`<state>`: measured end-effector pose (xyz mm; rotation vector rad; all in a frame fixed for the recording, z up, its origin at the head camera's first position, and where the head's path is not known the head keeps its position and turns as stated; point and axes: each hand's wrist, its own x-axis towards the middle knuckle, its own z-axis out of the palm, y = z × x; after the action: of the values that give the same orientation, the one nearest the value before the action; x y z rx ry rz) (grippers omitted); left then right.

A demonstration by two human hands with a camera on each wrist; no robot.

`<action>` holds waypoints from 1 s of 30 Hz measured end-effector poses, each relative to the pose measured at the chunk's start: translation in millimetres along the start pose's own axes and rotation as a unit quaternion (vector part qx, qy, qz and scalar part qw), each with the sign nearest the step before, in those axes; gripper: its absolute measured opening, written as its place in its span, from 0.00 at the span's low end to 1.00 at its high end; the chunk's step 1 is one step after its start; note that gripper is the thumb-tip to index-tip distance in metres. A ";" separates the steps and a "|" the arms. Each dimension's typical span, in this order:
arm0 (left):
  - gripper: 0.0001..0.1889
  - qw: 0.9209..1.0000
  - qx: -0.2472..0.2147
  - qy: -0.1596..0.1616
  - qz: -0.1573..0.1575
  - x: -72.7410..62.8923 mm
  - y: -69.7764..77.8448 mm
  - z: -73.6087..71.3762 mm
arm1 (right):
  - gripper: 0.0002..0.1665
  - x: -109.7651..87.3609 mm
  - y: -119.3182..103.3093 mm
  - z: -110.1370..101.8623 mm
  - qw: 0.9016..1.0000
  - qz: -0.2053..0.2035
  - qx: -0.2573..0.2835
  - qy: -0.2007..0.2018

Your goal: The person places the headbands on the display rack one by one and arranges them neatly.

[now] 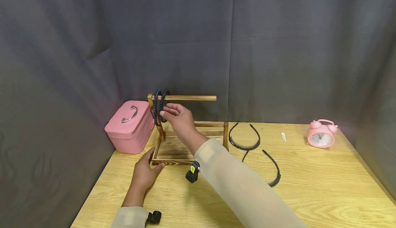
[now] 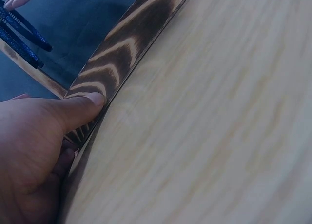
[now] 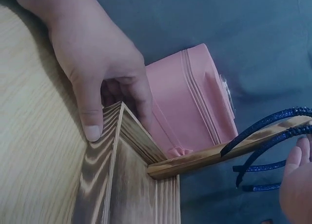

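Note:
A wooden stand has a tray base, an upright at its left and a horizontal bar on top. Two dark blue headbands hang over the bar's left end. My right hand pinches the right-hand headband with thumb and fingertips, just under the bar. At the tray's front left corner my left hand grips the wood. Its thumb lies on the striped front face, and its fingers wrap round the left side, partly hidden.
Left of the stand sits a pink case with a metal handle. To the right, a dark headband and another headband, partly behind the right sleeve, lie on the table. Farther right are a white hair clip and a pink alarm clock.

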<state>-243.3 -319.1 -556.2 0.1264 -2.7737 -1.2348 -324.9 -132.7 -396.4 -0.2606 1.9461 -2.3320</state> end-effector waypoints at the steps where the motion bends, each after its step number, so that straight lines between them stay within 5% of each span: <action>1: 0.45 1.000 0.001 0.001 -0.001 0.0 -0.5 0.7 | 0.22 -0.4 0.8 -1.1 1.000 0.000 -0.001 0.001; 9: 0.45 1.000 0.005 0.003 0.004 0.0 -1.1 2.0 | 0.25 -21.1 6.3 -28.3 1.000 -0.011 0.001 -0.013; 18: 0.46 1.000 0.007 -0.003 0.004 -0.4 1.1 0.5 | 0.22 -86.2 24.3 -106.6 0.995 -0.008 -0.082 -0.052; 25: 0.46 1.000 0.010 -0.009 0.001 -0.9 0.8 2.2 | 0.16 -135.1 28.8 -203.2 0.969 -0.042 -0.218 -0.111; 30: 0.46 1.000 0.011 -0.014 -0.002 0.2 -0.4 -0.2 | 0.14 -162.6 28.5 -282.2 0.932 -0.077 -0.345 -0.081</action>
<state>-243.5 -319.5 -556.4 0.1161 -2.8133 -1.2170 -220.0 164.2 -484.5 -0.6463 2.6506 -1.5294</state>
